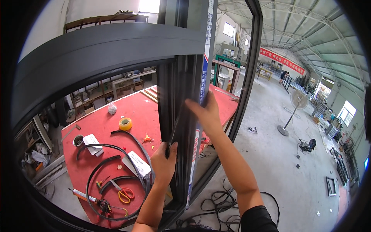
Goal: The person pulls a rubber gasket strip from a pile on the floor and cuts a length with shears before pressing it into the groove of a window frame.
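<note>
A large dark grey window frame [116, 41] stands upright before me, its thick upright running down the middle of the view. My left hand [163, 164] is closed round a black rubber strip [177, 129] beside that upright. From there the strip slants up toward my right hand [204, 113]. My right hand lies against the upright higher up, beside its blue-and-white protective film [203, 79]. Motion smears its fingers, so whether they grip the strip is unclear.
Behind the frame, a red-topped table [143, 104] carries curved black strips [92, 170], scissors [123, 192], a caulking gun [87, 197] and a yellow tape roll [125, 123]. Black cable [220, 203] lies on the floor near me. A standing fan [295, 106] is at right.
</note>
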`<state>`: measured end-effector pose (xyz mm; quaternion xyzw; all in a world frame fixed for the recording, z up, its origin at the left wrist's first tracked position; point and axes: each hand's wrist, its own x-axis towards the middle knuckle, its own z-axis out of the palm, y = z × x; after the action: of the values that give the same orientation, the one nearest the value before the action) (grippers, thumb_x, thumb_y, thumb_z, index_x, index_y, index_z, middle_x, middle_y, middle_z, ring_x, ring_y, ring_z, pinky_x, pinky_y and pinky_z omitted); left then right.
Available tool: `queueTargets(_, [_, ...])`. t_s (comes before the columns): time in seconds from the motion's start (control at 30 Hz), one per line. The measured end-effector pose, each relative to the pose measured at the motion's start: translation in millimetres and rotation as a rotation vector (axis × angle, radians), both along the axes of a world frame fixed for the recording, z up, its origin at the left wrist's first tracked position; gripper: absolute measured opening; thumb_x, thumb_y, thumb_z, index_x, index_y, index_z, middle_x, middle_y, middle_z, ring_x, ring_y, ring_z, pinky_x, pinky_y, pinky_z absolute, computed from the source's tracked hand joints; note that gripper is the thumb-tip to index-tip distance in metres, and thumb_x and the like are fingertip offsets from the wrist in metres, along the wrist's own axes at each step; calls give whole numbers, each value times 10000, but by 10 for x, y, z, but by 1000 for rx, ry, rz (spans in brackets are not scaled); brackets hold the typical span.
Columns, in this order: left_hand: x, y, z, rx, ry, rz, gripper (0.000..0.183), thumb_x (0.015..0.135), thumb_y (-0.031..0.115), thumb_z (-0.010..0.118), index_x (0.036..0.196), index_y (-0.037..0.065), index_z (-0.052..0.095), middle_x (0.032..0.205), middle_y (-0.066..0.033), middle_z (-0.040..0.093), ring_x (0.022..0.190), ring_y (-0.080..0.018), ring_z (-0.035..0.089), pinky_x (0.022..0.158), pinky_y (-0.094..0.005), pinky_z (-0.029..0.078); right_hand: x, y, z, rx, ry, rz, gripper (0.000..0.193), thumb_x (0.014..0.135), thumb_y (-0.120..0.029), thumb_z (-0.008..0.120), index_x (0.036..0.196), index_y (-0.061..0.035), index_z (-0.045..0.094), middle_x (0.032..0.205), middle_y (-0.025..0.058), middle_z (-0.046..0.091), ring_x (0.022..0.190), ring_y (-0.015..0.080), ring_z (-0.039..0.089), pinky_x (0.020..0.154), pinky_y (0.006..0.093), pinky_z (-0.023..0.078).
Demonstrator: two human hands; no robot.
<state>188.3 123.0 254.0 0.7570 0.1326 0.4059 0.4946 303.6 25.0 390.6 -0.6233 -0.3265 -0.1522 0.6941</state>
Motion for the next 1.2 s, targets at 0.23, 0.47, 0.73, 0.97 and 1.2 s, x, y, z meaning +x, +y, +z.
queueTargets(0.23, [-147, -267, 106, -120, -31, -83, 329, 928, 268, 655, 777, -4, 547, 560, -111, 554, 478, -199, 605, 460, -330, 429, 53, 8, -94, 17, -109, -119, 376, 775, -198, 763, 969, 9, 516, 783, 83, 592, 692, 155, 553, 639, 325, 474])
queueTargets(0.47, [121, -268, 7, -283, -54, -236, 363, 985, 311, 566, 754, 41, 494, 498, -12, 459, 391, -104, 460, 394, -249, 344, 9, -40, -88, -51, -141, -92, 410, 802, -194, 739, 1014, 15, 457, 823, 127, 605, 730, 175, 589, 664, 336, 486])
queueTargets(0.73, [293, -256, 6, -262, -4, -281, 453, 991, 386, 537, 730, 19, 488, 474, -56, 485, 413, -154, 528, 407, -295, 370, 18, -13, -155, -121, -144, -167, 441, 772, -200, 757, 1011, 13, 453, 832, 182, 617, 732, 286, 627, 672, 387, 495])
queueTargets(0.97, [350, -260, -80, -238, 14, -275, 457, 995, 386, 522, 747, 2, 506, 488, -97, 510, 416, -208, 550, 449, -334, 424, -23, -19, -133, -57, -183, -56, 820, 748, -189, 770, 1370, 62, 298, 1102, 207, 549, 961, 295, 589, 846, 386, 490])
queueTargets(1.2, [349, -126, -159, -239, -29, -394, 407, 1004, 353, 525, 747, 40, 480, 518, -26, 481, 399, -114, 490, 401, -263, 363, -176, 335, -58, -202, -448, -682, 952, 737, -148, 713, 1468, 82, 149, 1223, 282, 447, 1084, 443, 514, 889, 464, 470])
